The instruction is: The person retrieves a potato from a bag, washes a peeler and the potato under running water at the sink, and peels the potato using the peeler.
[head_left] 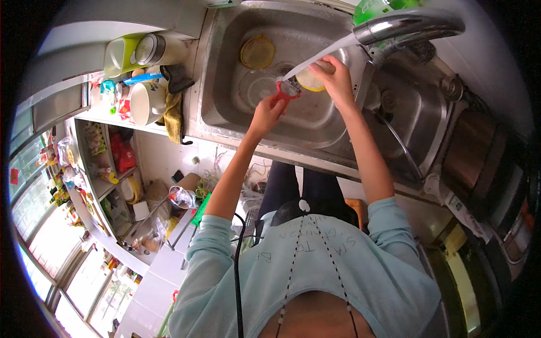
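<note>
My left hand [267,116] is closed around the handle of a red peeler [285,92], held over the large sink basin [225,107]. In my right hand [333,79] is a round, pale pad with a yellow edge [311,80], close beside the peeler. A stream of water [324,55] runs from the metal faucet [408,27] and slants down near the peeler's head. Another round yellow pad [257,52] lies at the far left of the basin. The fingertips under the pale pad are partly hidden.
A smaller basin [414,132] adjoins on the right, with a thin metal rod [403,143] in it. A green bottle [375,8] stands behind the faucet. On the left counter are a white mug [147,103], a green container [119,54] and a yellow-and-black cloth [173,118].
</note>
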A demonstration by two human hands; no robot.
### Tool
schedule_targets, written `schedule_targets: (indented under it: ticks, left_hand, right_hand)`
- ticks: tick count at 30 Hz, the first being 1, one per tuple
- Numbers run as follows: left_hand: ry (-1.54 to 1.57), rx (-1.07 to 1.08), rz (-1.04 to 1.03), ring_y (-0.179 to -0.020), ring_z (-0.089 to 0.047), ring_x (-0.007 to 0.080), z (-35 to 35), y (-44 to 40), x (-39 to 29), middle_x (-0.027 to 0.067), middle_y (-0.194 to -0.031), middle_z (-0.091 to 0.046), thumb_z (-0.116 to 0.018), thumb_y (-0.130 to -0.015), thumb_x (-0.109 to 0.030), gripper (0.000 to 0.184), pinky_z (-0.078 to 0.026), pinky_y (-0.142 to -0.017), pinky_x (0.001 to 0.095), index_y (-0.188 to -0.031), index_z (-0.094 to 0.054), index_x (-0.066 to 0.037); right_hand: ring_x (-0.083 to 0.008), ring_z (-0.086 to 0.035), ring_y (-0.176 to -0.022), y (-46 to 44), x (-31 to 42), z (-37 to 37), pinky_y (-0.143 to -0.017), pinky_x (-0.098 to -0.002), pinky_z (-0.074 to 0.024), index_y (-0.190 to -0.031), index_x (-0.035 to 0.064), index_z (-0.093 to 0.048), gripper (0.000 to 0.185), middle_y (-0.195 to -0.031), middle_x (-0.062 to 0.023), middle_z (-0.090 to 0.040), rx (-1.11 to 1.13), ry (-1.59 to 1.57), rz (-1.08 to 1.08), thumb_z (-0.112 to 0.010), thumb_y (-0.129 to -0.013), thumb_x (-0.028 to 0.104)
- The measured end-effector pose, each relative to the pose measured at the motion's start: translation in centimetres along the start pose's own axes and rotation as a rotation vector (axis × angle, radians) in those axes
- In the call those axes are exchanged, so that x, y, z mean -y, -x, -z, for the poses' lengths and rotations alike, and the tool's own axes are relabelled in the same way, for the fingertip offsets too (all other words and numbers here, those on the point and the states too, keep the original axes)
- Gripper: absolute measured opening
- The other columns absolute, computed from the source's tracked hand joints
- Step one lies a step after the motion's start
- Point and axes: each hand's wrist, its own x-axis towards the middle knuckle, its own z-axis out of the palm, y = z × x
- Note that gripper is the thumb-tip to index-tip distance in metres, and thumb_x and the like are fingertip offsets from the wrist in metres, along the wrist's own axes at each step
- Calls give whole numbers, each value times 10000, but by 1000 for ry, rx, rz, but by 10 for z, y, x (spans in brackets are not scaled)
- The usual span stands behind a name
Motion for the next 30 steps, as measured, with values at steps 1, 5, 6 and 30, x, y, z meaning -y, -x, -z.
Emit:
schedule_targets:
  ticks: [1, 5, 6, 30]
  left_hand:
    - [-9, 6, -7, -530, -464, 75, -1, -1, 0, 18, -616, -536, -474, -834, -190, 209, -360, -481, 231, -837, -531, 10]
    - [-62, 41, 68, -520, -470, 78, -6, -1, -18, 20, -598, -538, -480, -824, -196, 216, -372, -484, 241, -823, -532, 14]
    - [-39, 42, 71, -517, -473, 83, -10, 0, -23, 23, -599, -541, -480, -822, -196, 217, -377, -485, 247, -820, -531, 14]
    - [-307, -81, -96, -554, -513, 91, -23, 14, -16, 59, -604, -556, -528, -804, -176, 210, -414, -526, 248, -806, -551, 33]
  right_hand:
    - [-137, -568, -732, -1, 6, -6, -673, -262, -441, -850, 10, -571, 279, -787, -72, -606, -8, -23, 23, -668, -693, 219]
    - [-185, -580, -764, 4, -9, -28, -707, -289, -445, -861, 27, -561, 329, -776, -79, -600, -24, 108, 86, -714, -625, 198]
    - [-231, -586, -785, 8, -2, -28, -718, -311, -447, -869, 44, -557, 360, -781, -97, -599, -13, 186, 103, -731, -593, 196]
    - [-301, -586, -703, 17, -27, -8, -634, -343, -446, -753, 45, -579, 237, -719, -137, -597, 222, 443, -32, -691, -590, 175]
